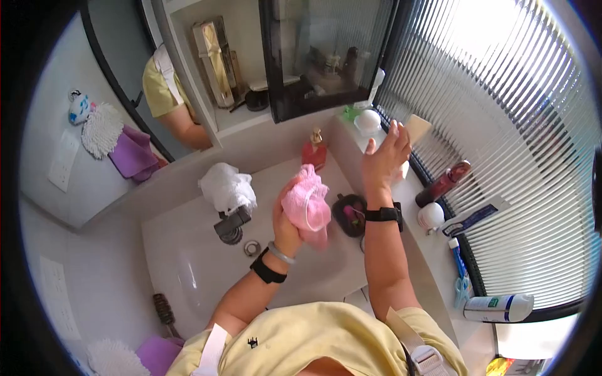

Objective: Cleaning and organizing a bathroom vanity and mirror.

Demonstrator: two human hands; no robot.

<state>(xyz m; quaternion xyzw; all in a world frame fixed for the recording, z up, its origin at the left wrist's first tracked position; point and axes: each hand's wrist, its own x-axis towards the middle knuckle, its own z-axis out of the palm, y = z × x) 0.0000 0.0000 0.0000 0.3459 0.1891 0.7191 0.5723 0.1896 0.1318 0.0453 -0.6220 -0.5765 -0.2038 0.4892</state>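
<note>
Yellow shirt (313,332) below; left grip (286,227) holds pink cloth (307,190).

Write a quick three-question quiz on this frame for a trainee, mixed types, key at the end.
1. Which hand holds the pink cloth?

2. True or false: the right wrist is bare.

3. Which of these is closest to the dark faucet?
A) the window
B) the white cloth bundle
C) the cabinet's glass door

Key:
1. The left hand.
2. False; a black band circles it.
3. B
</note>
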